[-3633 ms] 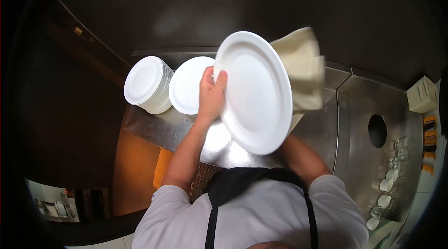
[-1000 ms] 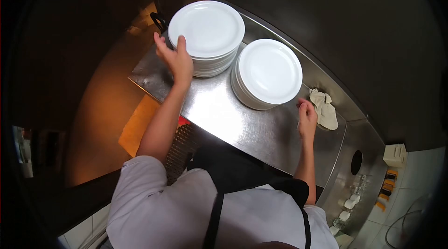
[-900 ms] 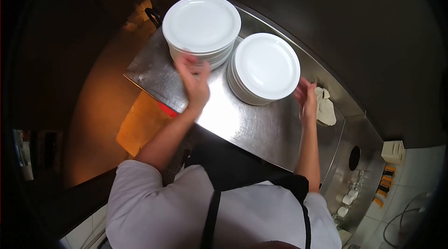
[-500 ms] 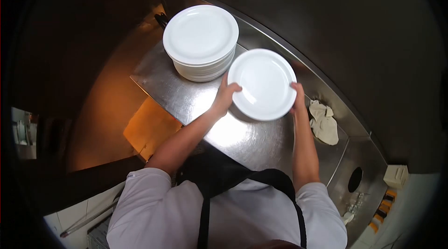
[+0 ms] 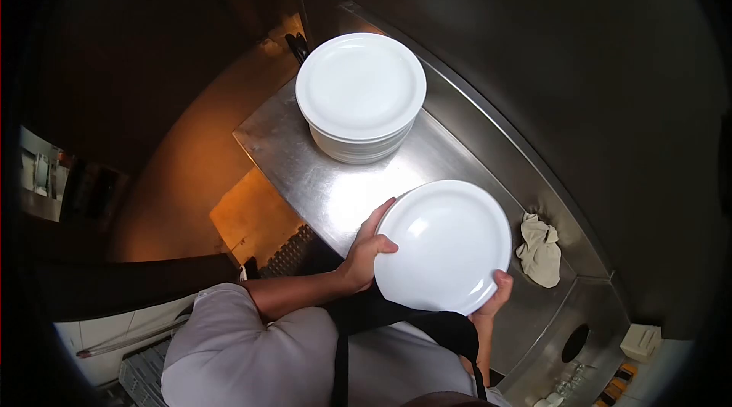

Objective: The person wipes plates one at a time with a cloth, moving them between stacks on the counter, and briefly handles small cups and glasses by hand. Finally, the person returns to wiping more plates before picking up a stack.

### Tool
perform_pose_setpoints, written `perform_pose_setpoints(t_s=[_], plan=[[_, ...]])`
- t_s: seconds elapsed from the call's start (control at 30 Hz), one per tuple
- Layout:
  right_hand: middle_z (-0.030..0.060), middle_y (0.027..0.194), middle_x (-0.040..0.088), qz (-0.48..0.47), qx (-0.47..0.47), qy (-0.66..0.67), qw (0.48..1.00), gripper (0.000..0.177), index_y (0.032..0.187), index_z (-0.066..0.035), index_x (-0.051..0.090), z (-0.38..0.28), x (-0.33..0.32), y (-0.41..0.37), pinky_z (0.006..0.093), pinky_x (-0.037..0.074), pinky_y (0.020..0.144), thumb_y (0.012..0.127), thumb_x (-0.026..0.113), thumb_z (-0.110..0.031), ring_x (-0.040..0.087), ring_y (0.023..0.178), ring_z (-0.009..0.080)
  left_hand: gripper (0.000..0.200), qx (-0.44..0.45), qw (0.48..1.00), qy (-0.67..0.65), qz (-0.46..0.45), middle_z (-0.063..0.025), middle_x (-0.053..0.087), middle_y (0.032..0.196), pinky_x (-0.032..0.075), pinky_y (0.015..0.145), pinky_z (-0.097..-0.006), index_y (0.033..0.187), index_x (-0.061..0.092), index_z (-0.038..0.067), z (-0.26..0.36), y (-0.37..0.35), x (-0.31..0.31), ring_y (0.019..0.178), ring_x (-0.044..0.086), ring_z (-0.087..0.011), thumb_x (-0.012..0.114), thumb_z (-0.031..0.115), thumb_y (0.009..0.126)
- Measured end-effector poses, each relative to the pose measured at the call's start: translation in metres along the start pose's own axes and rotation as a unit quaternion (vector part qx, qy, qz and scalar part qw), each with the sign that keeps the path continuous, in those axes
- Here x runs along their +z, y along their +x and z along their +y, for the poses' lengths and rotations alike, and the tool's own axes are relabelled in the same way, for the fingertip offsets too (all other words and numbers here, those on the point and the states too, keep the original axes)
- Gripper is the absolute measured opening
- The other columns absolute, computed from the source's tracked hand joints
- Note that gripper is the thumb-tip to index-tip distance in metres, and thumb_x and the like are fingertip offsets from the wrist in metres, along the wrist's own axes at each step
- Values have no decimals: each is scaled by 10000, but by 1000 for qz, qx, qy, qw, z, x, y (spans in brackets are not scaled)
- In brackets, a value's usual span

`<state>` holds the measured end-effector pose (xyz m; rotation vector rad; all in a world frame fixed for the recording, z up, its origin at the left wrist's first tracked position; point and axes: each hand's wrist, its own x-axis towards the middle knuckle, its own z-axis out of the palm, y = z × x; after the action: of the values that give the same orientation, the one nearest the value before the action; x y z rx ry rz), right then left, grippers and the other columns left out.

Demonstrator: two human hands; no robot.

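A round white plate (image 5: 446, 247) is held close against the front of my apron, tilted slightly. My left hand (image 5: 367, 253) grips its left rim, thumb on top and fingers beneath. At the lower right of the rim, my right hand (image 5: 494, 296) pinches the edge with the thumb over it; its other fingers are mostly hidden below. Whether more plates lie under this one I cannot tell. Farther back on the steel counter (image 5: 286, 159) stands a tall stack of white plates (image 5: 361, 86).
A crumpled pale cloth (image 5: 540, 250) lies on the counter at right, near the raised steel backsplash (image 5: 503, 151). Beyond it is a steel basin section with a dark round opening (image 5: 576, 344) and some glassware (image 5: 570, 384). Dark tongs-like handles (image 5: 296, 48) show behind the stack.
Both hands have drawn the plate from beside the stack toward my body. The view has shifted, so the stack and cloth appear lower and farther right.
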<state>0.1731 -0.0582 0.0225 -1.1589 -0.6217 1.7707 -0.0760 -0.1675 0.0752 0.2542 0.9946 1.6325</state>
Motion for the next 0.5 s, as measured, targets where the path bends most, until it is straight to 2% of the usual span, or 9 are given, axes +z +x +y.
perform_pose_setpoints(t_s=[0.07,0.17,0.23,0.27,0.3,0.37,0.4,0.43,0.5], plan=[[179,1096,638,-31,-64,2,997,414,1032,40,596,-28,44,-26,409,508,922,859,531,-331,619,1013,303,927,56,997,34,-35,-233,341,1493,254,1168,-379,1548,183,-32,32,-10,2,1375,356,-321,527,182,715],[133,1009,634,-83,-220,-52,971,301,916,8,564,-47,109,-50,367,514,872,901,521,-289,619,962,256,925,148,980,81,-102,-224,339,1500,227,1177,-370,1548,192,-33,105,-12,-2,1387,342,-309,534,181,715],[107,960,623,-76,-334,-82,936,266,891,-6,548,-45,143,-43,348,516,831,938,499,-262,617,921,219,908,198,966,83,-144,-216,352,1494,233,1171,-349,1543,218,-35,160,2,-10,1380,350,-293,548,185,727],[95,935,617,-74,-391,-98,912,255,879,-13,540,-43,163,-38,338,517,810,957,488,-249,616,901,201,891,199,967,75,-138,-216,382,1466,276,1147,-339,1538,235,-34,189,7,-11,1342,393,-289,552,191,737],[81,915,609,-26,-466,-167,869,243,885,-18,542,-38,188,-29,336,517,795,976,480,-236,612,885,181,874,199,969,66,-131,-217,412,1438,318,1123,-328,1533,252,-34,215,14,-15,1305,435,-285,557,196,747],[51,909,594,-61,-417,-100,901,209,911,-38,547,-39,248,-21,331,516,790,995,495,-222,603,869,156,843,173,975,45,-130,-208,477,1347,406,1044,-316,1526,272,-32,259,35,-31,1195,518,-266,560,207,771],[45,918,591,-62,-426,-127,894,203,933,-51,559,-35,279,-18,319,513,813,990,516,-242,603,878,147,813,181,973,54,-129,-200,519,1267,452,991,-325,1512,297,-31,275,51,-40,1124,558,-264,558,221,784],[61,933,604,-53,-350,-39,934,207,958,-51,568,-32,304,-11,318,524,810,992,515,-249,614,882,154,807,166,975,64,-130,-202,528,1243,454,996,-345,1502,315,-29,295,59,-46,1139,561,-273,559,242,781],[82,959,611,-92,-297,-17,950,239,981,-47,565,-18,332,10,333,533,826,965,538,-283,625,909,181,769,130,983,53,-121,-202,538,1224,464,989,-372,1465,361,-24,318,87,-66,1146,564,-288,560,257,777]])
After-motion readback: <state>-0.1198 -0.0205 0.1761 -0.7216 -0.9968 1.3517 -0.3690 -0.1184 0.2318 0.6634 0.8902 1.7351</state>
